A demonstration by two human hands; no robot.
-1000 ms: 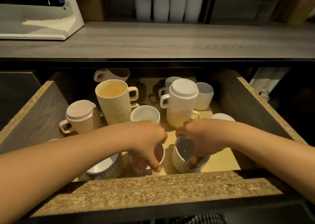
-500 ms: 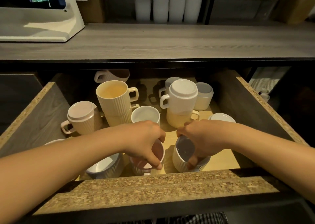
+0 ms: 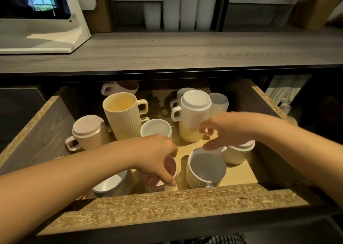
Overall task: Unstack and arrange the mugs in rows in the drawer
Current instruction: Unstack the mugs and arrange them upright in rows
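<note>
The drawer (image 3: 263, 102) stands pulled out under a grey wood-grain counter (image 3: 185, 52), its chipboard front edge nearest the camera, and mugs crowd its floor. The left hand (image 3: 156, 158) reaches in from the lower left and pinches the rim of a pink mug (image 3: 169, 166) standing upright at the front, thumb and fingers closed over the near edge. Just left of it sits a pale blue-grey mug (image 3: 113, 185), open side up and partly under the forearm. The right hand (image 3: 224, 130) hovers with fingers spread and loosely curled, holding nothing; it is blurred, above a white mug (image 3: 206, 169) that stands upright at the front with its grey inside showing, and its fingertips lie close to the lower part of a stack of two mugs (image 3: 193, 117), a white one upside down on a cream one. Whether the fingers touch that stack cannot be told. Under the right wrist sits an upside-down cream mug (image 3: 237, 154). Further left are a tall stack of two cream ribbed mugs (image 3: 124, 117), an upturned white mug (image 3: 156, 130) just beside it, and an inverted ribbed mug (image 3: 89, 132) near the left wall. More mugs stand at the back in shadow
</note>
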